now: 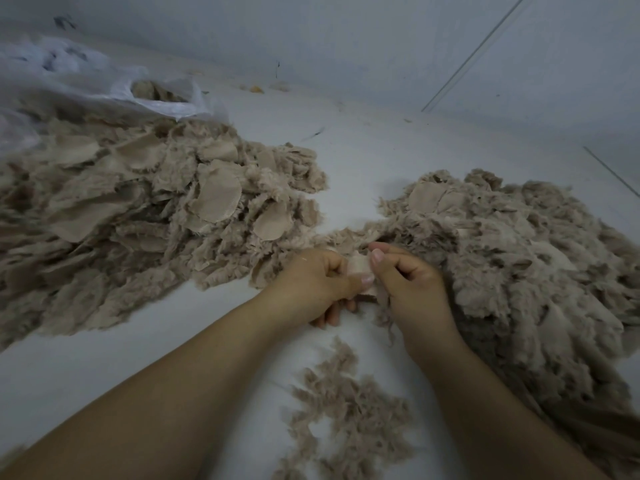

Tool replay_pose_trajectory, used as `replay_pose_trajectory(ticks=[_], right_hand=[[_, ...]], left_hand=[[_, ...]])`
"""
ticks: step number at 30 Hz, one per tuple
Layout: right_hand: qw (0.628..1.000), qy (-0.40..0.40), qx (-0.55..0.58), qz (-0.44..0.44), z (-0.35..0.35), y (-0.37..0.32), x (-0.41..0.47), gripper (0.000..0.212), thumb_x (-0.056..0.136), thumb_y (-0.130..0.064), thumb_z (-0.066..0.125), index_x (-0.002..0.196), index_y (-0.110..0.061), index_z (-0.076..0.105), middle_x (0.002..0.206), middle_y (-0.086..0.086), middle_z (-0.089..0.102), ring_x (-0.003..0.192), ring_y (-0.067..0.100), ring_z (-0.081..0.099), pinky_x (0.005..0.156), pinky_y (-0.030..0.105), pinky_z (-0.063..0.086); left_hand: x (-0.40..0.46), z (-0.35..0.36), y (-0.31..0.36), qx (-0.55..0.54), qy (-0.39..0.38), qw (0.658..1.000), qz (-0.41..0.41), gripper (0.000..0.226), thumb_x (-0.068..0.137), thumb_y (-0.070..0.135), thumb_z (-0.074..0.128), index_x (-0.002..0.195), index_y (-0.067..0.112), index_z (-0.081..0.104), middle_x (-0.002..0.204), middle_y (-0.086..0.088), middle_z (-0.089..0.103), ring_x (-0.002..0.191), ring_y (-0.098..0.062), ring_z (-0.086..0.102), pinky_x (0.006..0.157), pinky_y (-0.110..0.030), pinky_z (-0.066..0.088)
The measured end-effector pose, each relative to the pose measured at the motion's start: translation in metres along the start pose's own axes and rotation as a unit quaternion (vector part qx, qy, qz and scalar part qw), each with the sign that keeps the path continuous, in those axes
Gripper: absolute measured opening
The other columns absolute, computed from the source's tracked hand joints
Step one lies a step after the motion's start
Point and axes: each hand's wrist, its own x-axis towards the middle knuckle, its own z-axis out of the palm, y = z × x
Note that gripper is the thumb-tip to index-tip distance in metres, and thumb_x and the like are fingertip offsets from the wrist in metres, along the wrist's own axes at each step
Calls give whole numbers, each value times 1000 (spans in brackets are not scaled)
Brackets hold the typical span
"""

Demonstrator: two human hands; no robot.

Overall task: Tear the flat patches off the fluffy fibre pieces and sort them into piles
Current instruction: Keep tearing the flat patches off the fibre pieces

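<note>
A pale tabletop (363, 157) is seen, covered by two fibre heaps (138, 209) beside loose scraps (346, 403), a plastic bag (104, 88) behind.

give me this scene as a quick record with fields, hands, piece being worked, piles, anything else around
left hand: left hand pinches the flat patch
right hand: right hand grips the same piece's fluffy side
left pile: large heap, many flat patches showing
right pile: large heap, mostly fluffy
near pile: small loose fluff between the forearms
bag: white plastic bag at back left
surface: pale floor
</note>
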Motion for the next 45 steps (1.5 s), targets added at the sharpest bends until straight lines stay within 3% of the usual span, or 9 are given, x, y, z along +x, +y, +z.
replay_pose_trajectory(ticks=[16, 18, 21, 25, 28, 33, 37, 42, 45], right_hand=[[998, 7, 54, 25, 2, -2, 0, 37, 98, -8, 58, 66, -11, 76, 104, -3, 76, 92, 11, 71, 69, 25, 57], [1000, -27, 9, 13, 1, -2, 0, 36, 96, -8, 61, 65, -16, 77, 110, -9, 72, 98, 7, 69, 73, 28, 57], [996, -86, -31, -15, 2, -1, -1, 37, 94, -8, 65, 65, -27, 78, 109, -16, 70, 103, 5, 67, 75, 21, 55], [994, -84, -63, -10, 1, 0, -1, 32, 94, -6, 64, 69, -22, 77, 117, -9, 66, 110, 11, 64, 79, 22, 53], [996, -69, -56, 6, 2, 1, -1, 36, 96, -5, 61, 67, -21, 76, 116, -13, 65, 101, 11, 67, 60, 16, 51], [995, 26, 70, 68, -1, 1, 4, 21, 101, -16, 54, 101, -12, 75, 101, 3, 77, 89, 13, 72, 69, 21, 56], [993, 47, 73, 80, -1, -3, 2, 26, 103, -23, 52, 102, -11, 75, 91, 6, 78, 81, 16, 73, 66, 26, 56], [990, 58, 71, 107, -2, -7, 2, 33, 102, -28, 54, 105, -1, 72, 106, 23, 72, 105, 42, 67, 96, 54, 53], [990, 56, 61, 112, -1, -8, 2, 30, 102, -27, 54, 114, -7, 72, 113, 13, 73, 111, 29, 67, 103, 49, 50]], left_hand=[[0, -1, -9, -118, 161, 979, 33, 27, 95, 12, 57, 70, 12, 65, 57, -10, 57, 40, -21, 49, 37, -23, 37], [0, 1, -9, -62, 188, 977, 73, 11, 91, 8, 64, 86, 17, 68, 69, -6, 58, 50, -15, 49, 39, -23, 39], [0, 0, -7, -47, 97, 990, 89, 30, 92, 15, 65, 120, 25, 61, 95, 2, 62, 56, -7, 52, 44, -20, 43], [-2, -3, -7, -41, 80, 992, 87, 10, 92, 4, 63, 93, 5, 72, 58, 11, 63, 46, 0, 51, 44, -15, 41], [0, -4, -11, -74, 147, 984, 65, 12, 91, 4, 64, 80, 4, 71, 57, -3, 62, 45, -10, 51, 42, -20, 40], [7, -8, -18, -33, 243, 966, 84, 24, 94, 3, 58, 80, 19, 69, 70, 0, 66, 58, -14, 60, 58, -27, 51], [4, 0, -14, 130, 135, 973, 137, 30, 92, -8, 51, 95, 12, 73, 94, 1, 70, 89, -12, 65, 86, -23, 49], [-17, 4, 0, 102, -54, 988, 98, 36, 74, -13, 48, 73, 9, 76, 70, -7, 73, 68, -21, 71, 68, -34, 59], [-20, 7, 1, 90, 16, 992, 92, 41, 78, -15, 48, 62, 15, 71, 59, -2, 69, 47, -14, 59, 50, -25, 52]])
